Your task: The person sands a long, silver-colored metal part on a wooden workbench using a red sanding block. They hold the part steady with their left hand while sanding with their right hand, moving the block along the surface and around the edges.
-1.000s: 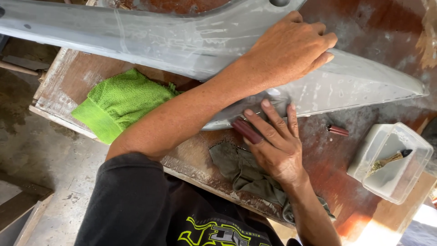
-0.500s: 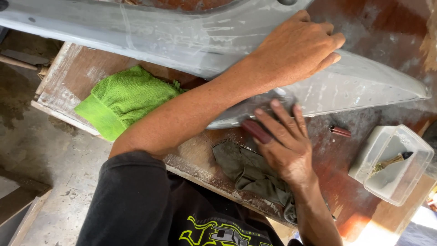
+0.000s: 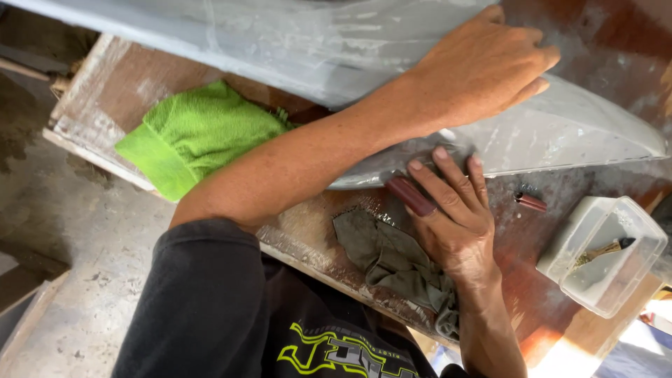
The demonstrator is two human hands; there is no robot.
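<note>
Sanding the grey panel's lower edge.

My left hand point(image 3: 483, 73) lay flat and open on the grey panel point(image 3: 294, 42), pinning it to the bench point(image 3: 105, 91). My right hand point(image 3: 448, 210) gripped a dark red sanding block point(image 3: 409, 194) against the lower edge. Panel's long axis ran left-right, tapered tip pointing right. Risk: thin tip could flex or skid if my hold eased.

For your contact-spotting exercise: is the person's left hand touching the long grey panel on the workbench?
Touching. The head view shows the left hand lying palm-down flat on the grey panel, fingers spread over its surface, no gap visible.
</note>
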